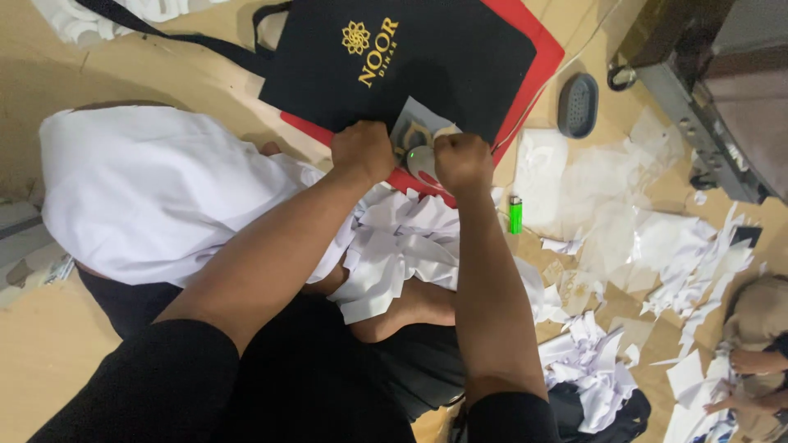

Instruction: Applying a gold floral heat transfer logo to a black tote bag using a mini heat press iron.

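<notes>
Your left hand point(362, 149) is balled into a fist, fingers curled tight and pressing on the near edge of the black fabric tote bag with a gold emblem point(394, 61); whether they pinch anything cannot be told. Your right hand point(463, 162) is likewise closed, fingers wrapped over a small white rounded device with a green light point(420, 162), which sits on a pale printed paper square point(414, 125) at the bag's near edge. The bag lies on a red flat mat point(538, 49), itself on the tan floor point(49, 353).

Below your wrists, torn white paper scraps point(402, 246) pile over your lap and a bare foot point(410, 308). A green lighter point(515, 214) stands on the floor just beside the mat's near corner, a dark oval dish point(578, 104) off the mat's right edge. Another person's hands point(751, 381) work among scraps at the far right.

The risk, judging from here: uneven pressure could let the paper square skid or crease, and loose scraps near the lighter could catch.
</notes>
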